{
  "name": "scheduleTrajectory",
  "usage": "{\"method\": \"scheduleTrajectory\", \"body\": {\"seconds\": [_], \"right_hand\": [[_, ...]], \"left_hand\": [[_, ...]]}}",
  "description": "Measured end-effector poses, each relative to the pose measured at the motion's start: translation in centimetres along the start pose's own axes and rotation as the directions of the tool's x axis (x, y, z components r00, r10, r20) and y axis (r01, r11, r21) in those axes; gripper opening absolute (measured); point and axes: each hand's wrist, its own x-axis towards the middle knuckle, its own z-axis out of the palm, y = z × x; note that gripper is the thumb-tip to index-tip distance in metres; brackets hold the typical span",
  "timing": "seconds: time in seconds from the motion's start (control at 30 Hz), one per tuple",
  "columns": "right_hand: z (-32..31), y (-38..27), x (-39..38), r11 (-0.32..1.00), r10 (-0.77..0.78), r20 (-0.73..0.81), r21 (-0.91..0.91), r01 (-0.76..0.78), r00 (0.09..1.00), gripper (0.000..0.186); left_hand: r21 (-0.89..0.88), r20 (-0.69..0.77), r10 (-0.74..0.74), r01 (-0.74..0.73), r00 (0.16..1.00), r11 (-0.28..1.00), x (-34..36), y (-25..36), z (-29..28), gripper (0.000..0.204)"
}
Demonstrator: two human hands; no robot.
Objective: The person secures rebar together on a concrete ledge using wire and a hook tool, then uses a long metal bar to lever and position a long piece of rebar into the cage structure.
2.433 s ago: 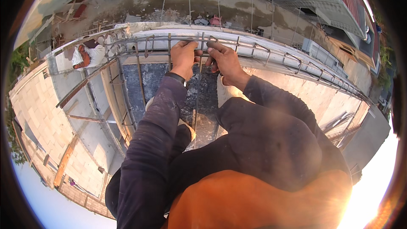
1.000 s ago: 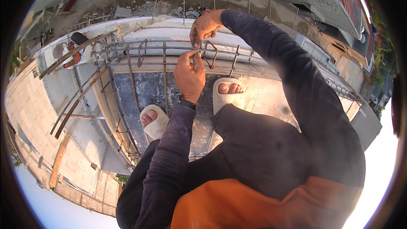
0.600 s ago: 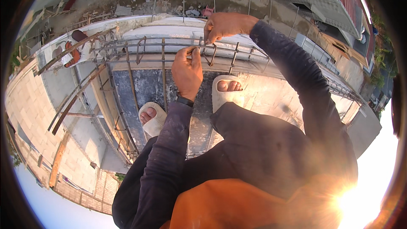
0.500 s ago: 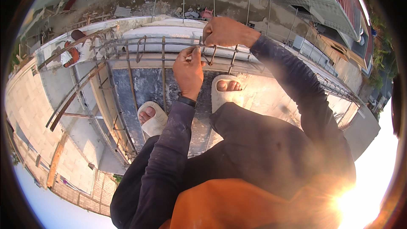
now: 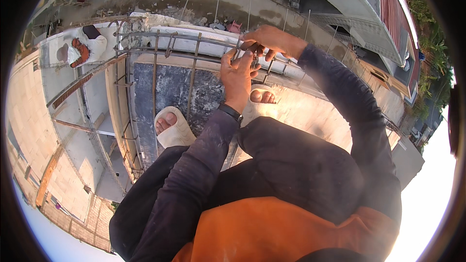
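Far left, a pale block wall (image 5: 29,102) is seen, curved by the lens, with a wooden plank (image 5: 50,170) laid along it. Then comes the steel cage (image 5: 155,51), stretched crosswise ahead of the feet, its long bars crossed by thinner rods; a bent loop (image 5: 171,44) is hung on it. Beneath, a dark, scuffed board (image 5: 167,90) is shown, and on its near part a cream sandal (image 5: 177,131) is planted. On to the left hand (image 5: 236,75): it is raised to the bars from below, a black band (image 5: 230,110) worn at the wrist, fingers half-curled, thumb and forefinger lifted with a narrow gap to be seen between them. Whether anything thin is pinched there cannot be told, so busy is that spot. Just beside it, the right hand (image 5: 274,41) is brought in from above and from the right, palm turned down, fingers bent and slightly parted over the same stretch of steel; its fingertips are partly hidden, and what is gripped cannot be made out. The two hands are almost met at the cage. Below them a second sandal (image 5: 259,109) is set, and farther right a sunlit slab (image 5: 310,114) is lit brightly.
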Motion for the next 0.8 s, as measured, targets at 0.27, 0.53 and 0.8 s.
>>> {"method": "scheduleTrajectory", "body": {"seconds": [0.27,0.53,0.8], "right_hand": [[0.9,-6.2,2.1,0.659,-0.098,0.099,-0.739,0.139,0.990,0.040],[1.5,-7.6,3.4,0.571,0.080,0.163,-0.816,0.089,0.983,0.018],[2.4,-3.6,2.1,0.162,-0.450,0.198,-0.941,0.298,0.871,0.016]], "left_hand": [[-0.021,-0.033,-0.049,0.048,0.998,0.999,0.8,0.9,0.0,0.063],[0.208,0.026,-0.028,0.022,0.999,0.978,1.6,0.2,-2.2,0.052],[0.311,0.203,-0.353,0.281,0.914,0.908,5.2,8.7,-6.7,0.024]]}}
